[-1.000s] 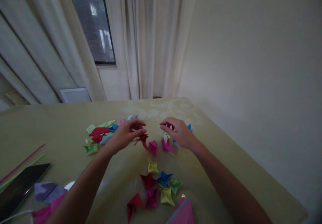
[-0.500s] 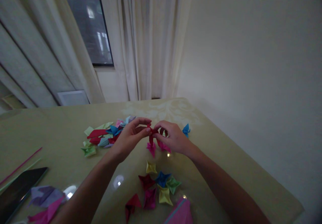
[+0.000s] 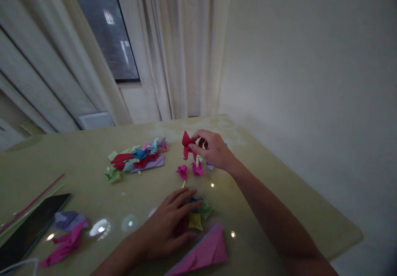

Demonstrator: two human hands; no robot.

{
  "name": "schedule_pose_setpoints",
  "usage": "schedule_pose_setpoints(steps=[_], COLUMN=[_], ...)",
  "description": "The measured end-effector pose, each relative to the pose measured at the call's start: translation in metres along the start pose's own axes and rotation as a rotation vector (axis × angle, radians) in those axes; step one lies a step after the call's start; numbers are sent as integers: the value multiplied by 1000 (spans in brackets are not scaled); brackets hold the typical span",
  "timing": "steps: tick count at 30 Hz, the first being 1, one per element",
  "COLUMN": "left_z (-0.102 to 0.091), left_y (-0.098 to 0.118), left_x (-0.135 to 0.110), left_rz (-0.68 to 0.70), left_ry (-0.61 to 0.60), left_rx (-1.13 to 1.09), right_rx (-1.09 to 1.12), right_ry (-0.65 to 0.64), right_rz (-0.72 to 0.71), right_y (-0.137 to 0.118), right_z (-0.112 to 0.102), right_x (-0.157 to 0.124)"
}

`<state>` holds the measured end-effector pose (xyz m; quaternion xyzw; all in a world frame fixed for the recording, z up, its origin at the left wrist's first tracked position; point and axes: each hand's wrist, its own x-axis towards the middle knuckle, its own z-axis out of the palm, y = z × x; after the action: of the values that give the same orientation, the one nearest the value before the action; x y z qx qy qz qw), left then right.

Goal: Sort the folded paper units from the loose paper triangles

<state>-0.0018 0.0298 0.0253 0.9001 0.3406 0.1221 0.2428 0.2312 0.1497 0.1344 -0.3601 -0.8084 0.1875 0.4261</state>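
Observation:
My right hand (image 3: 214, 152) is raised a little above the table and pinches a red folded paper piece (image 3: 187, 144) between thumb and fingers. Just below it lie two magenta folded pieces (image 3: 190, 170). My left hand (image 3: 172, 222) lies low and near me, fingers stretched flat over a cluster of small folded paper stars (image 3: 198, 216) in yellow, green and blue, covering several of them. A pile of folded coloured papers (image 3: 136, 160) sits to the left of my right hand.
A yellow-green table (image 3: 273, 193) ends at the right by a plain wall. A pink folded sheet (image 3: 203, 253) lies at the near edge. A dark tablet (image 3: 31, 226), thin sticks (image 3: 29, 203) and purple and pink paper shapes (image 3: 66, 232) lie at left. Curtains and a window stand behind.
My left hand let go of the red piece and dropped back to the star cluster near me. My right hand kept the red piece and lifted it slightly.

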Motion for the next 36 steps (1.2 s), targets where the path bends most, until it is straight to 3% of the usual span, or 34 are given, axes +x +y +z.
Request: schedule_pose_setpoints(steps=[6,10,13,16,20,24,27,32,36], left_z=[24,21,8,3,23,52,60,41,21], left_y=[21,29,35,41,45,48,56,68,61], left_x=[54,72,50,5,-36,-28,-9,8,-4], left_rz=[59,76,62,71,177,185,164,195,167], left_ry=[98,160,243,244,164,185,198,259,447], left_rx=[39,74,124,133,180,275,348,406,404], right_rx=[-5,-13,-6,26,99,158,205,291,182], right_ry=[35,94,125,131,90,44,-3,-106,-279], right_rz=[-51,-79,-72,-33,12,23,42,82,81], right_y=[-12,-14,-13,-12,-11,-7,-1,4,5], right_z=[-10,-21,-29,-36,-38,-31,-22,2,33], right_x=[-3,-5,-6,-7,-5,-3,-3,-5,-12])
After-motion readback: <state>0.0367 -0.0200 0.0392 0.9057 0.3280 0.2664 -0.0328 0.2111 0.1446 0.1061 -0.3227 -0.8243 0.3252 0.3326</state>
